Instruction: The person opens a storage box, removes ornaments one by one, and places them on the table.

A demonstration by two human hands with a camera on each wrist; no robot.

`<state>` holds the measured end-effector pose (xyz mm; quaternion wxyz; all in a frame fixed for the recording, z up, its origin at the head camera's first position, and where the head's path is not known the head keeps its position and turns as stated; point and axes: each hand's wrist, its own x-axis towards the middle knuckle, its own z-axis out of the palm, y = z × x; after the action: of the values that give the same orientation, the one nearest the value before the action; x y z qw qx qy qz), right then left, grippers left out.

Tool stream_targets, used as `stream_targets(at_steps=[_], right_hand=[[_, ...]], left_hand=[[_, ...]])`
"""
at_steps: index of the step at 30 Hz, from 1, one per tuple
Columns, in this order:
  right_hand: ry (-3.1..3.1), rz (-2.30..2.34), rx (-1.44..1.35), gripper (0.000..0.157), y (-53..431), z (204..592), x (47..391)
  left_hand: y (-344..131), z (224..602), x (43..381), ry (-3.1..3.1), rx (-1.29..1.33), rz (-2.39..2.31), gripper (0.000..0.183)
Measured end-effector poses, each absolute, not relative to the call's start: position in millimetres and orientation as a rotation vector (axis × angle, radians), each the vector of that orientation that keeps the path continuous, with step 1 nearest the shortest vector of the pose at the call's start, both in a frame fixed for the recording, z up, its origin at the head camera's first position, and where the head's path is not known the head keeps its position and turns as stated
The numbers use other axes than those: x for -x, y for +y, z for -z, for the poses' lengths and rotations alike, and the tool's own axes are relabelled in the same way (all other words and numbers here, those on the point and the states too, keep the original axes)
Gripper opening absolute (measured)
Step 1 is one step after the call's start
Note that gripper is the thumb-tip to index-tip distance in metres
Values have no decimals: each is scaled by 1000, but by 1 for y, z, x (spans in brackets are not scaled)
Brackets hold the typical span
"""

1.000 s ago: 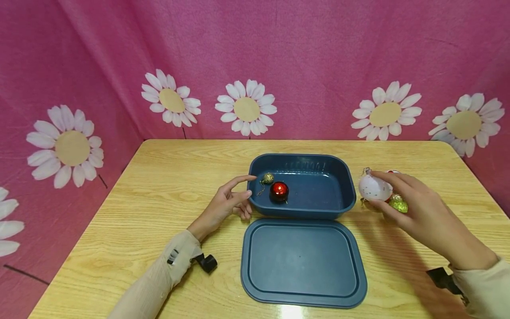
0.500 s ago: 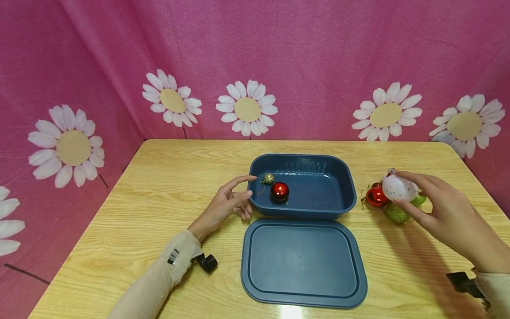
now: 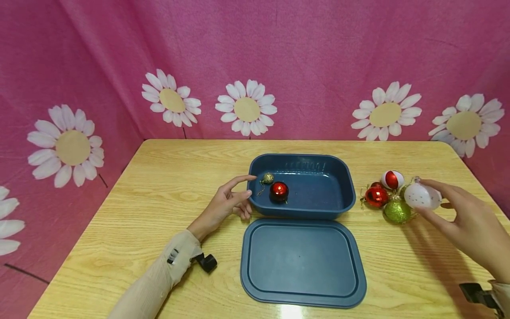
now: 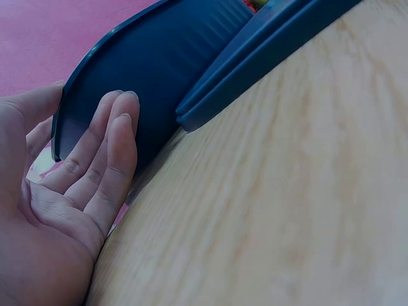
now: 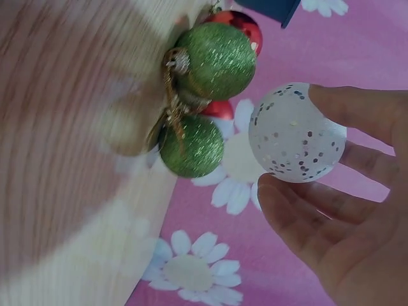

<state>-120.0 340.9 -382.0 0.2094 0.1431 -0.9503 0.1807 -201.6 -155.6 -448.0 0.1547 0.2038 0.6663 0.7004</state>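
In the head view my right hand (image 3: 472, 223) holds a white speckled bauble (image 3: 419, 196) between thumb and fingertips, above the table's right side. The right wrist view shows this bauble (image 5: 296, 134) raised off the table, near green glitter baubles (image 5: 217, 60). My left hand (image 3: 227, 201) touches the left rim of a dark blue box (image 3: 303, 214) with thumb and index finger. Its other fingers lie by the outer wall (image 4: 159, 70), loosely bent. Inside the box sit a red bauble (image 3: 279, 191) and a small gold one (image 3: 268, 178).
The blue lid (image 3: 303, 261) lies flat in front of the box. Right of the box is a cluster: a red bauble (image 3: 376, 196), a green bauble (image 3: 397, 212) and a red-and-white bauble (image 3: 392, 179). A pink flowered cloth (image 3: 311, 57) hangs behind the wooden table (image 3: 191, 168).
My right hand has moved right with the white bauble, away from the box and across the cluster, uncovering the red and green baubles. The left hand has stayed at the rim.
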Motion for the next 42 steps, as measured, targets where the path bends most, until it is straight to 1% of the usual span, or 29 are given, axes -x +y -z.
stream_targets(at_steps=[9,15,24,42], right_hand=[[-2685,-493,-428,57,358,399,122],[-2729,-478,-451,59,359,406,122],[-2824,-569,-386,55,356,414,123],[-2798,-533,-396,57,357,413,121]], left_hand=[[-158,448,202,1895,-584,-2015,48],[-156,450,203,1883,-594,-2020,48],[-156,449,203,1864,-576,-2036,48],[-156,448,202,1871,-579,-2032,48]])
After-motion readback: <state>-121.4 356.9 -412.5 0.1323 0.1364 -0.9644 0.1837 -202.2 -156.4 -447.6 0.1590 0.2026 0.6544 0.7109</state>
